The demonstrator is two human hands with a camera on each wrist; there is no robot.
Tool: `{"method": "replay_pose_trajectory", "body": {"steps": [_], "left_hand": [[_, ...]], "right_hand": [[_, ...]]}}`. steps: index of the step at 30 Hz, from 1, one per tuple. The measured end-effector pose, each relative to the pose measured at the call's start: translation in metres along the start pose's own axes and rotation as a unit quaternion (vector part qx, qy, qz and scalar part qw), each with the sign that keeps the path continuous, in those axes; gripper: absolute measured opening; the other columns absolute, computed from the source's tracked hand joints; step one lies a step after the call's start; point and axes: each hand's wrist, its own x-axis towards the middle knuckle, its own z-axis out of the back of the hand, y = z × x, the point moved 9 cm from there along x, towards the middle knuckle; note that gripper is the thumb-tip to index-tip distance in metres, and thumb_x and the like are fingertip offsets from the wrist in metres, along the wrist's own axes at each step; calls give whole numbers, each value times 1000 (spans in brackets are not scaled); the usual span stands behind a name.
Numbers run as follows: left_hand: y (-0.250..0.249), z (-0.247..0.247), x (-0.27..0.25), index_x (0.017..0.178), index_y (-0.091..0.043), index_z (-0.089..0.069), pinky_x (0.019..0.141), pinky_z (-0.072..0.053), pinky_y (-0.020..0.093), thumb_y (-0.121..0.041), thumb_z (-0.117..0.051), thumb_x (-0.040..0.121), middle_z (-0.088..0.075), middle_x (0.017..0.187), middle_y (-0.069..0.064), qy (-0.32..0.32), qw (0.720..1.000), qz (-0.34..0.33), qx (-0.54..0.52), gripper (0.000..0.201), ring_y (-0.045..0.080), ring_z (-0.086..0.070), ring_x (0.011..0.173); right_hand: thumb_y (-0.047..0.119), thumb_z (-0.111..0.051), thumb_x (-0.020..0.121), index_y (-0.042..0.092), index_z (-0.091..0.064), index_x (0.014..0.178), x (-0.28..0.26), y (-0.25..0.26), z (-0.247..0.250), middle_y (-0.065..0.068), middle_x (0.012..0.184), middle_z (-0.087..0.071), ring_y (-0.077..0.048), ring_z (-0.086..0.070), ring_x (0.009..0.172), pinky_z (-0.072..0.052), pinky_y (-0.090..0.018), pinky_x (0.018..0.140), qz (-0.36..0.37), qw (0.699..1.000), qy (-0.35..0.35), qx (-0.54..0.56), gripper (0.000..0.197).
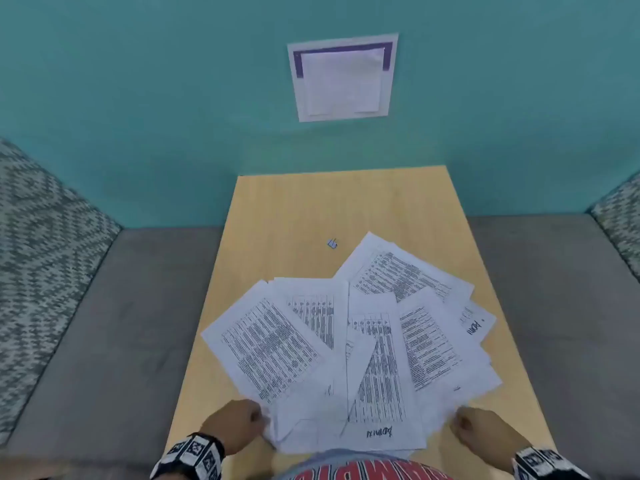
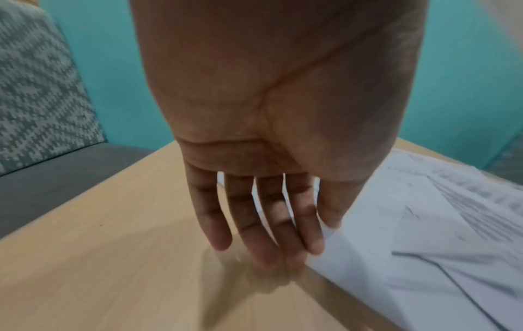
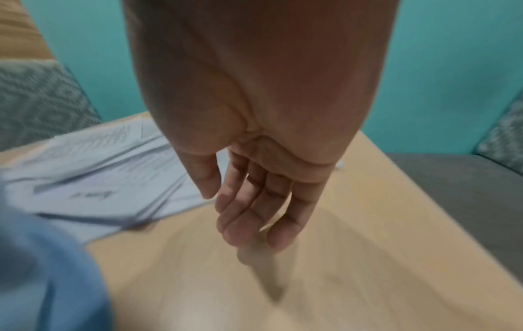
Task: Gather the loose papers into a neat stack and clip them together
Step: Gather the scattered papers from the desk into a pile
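Thin white printed papers (image 1: pixel 349 341) are lying fanned and overlapping across the near half of a smooth, pale wood-grain table (image 1: pixel 304 209), their corners poking out at different angles and the nearest sheets reaching the table's near edge. A small metal clip (image 1: pixel 332 243) is sitting on bare wood just beyond the papers, apart from them, with open tabletop stretching behind it to the teal wall (image 1: pixel 138 98). The left hand (image 1: pixel 239 424) is resting at the papers' near left corner; its wrist view is showing straight, slightly spread fingers (image 2: pixel 263 228) pointing down at the sheet edge, holding nothing. The right hand (image 1: pixel 481 431) is sitting at the papers' near right corner; its wrist view is showing relaxed, extended fingers (image 3: pixel 254 215) over bare wood just beside the papers, gripping nothing. Grey cushioned seating (image 1: pixel 121 323) is flanking the table on both sides
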Motion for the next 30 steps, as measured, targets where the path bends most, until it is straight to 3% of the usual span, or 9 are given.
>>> {"method": "replay_pose_trajectory", "body": {"steps": [3,6,9,11,13,15,22,25,30], "left_hand": [[20,29,16,80,-25,-48,65,-40,33,-75,-45,98,-54,77,-4,-102,990,75,-63,53,17,-52,68],[47,33,36,133,-11,-50,83,-58,40,-82,-59,87,-57,129,14,-124,961,149,-198,85,30,-67,99],[65,25,50,153,-4,-32,79,-67,49,-76,-82,71,-34,155,22,-131,896,235,-354,120,34,-63,98],[66,27,58,155,0,-28,85,-66,53,-77,-87,63,-30,159,24,-142,870,268,-389,135,38,-57,116],[63,33,65,151,6,-33,104,-55,58,-88,-83,52,-37,154,30,-164,879,286,-343,146,45,-51,132],[50,41,67,145,9,-38,114,-45,56,-90,-80,53,-45,147,30,-178,907,276,-265,141,46,-48,135],[0,46,78,155,-20,-34,106,-49,55,-69,-87,70,-39,152,12,-156,970,143,-119,112,38,-44,139],[-14,47,80,158,-30,-32,104,-52,54,-61,-89,71,-37,156,9,-148,981,87,-86,109,36,-44,139],[-24,47,82,161,-47,-30,104,-48,52,-50,-88,77,-37,152,3,-140,986,37,-84,102,33,-46,135]], "right_hand": [[32,-54,98,29,-59,82,28,26,19,6,83,-72,-8,-66,76,-45,-16,63,16,999,-14,30,17],[35,-60,99,22,-63,100,53,60,42,2,95,-72,-18,-67,87,-49,-27,72,20,997,-45,65,13],[48,-70,94,9,-54,135,79,76,51,-10,121,-69,-22,-64,101,-47,-29,81,-18,989,-71,125,59],[53,-76,88,2,-48,142,93,86,53,-15,130,-65,-28,-64,114,-51,-32,92,-35,984,-79,156,79],[53,-80,84,2,-51,138,104,95,52,-15,129,-65,-30,-64,116,-53,-36,96,-39,980,-78,177,80],[48,-83,82,5,-54,131,112,103,50,-10,120,-68,-27,-66,107,-53,-34,87,-43,974,-69,213,71],[53,-78,85,20,-66,97,128,129,43,5,85,-70,-13,-67,75,-43,-24,56,-21,966,-36,254,37],[49,-80,84,23,-69,94,127,139,45,4,89,-75,-18,-73,80,-53,-28,62,-8,947,-45,317,30],[28,-85,86,17,-65,120,122,153,35,3,106,-75,-16,-72,93,-60,-33,76,14,921,-29,389,41]]}}
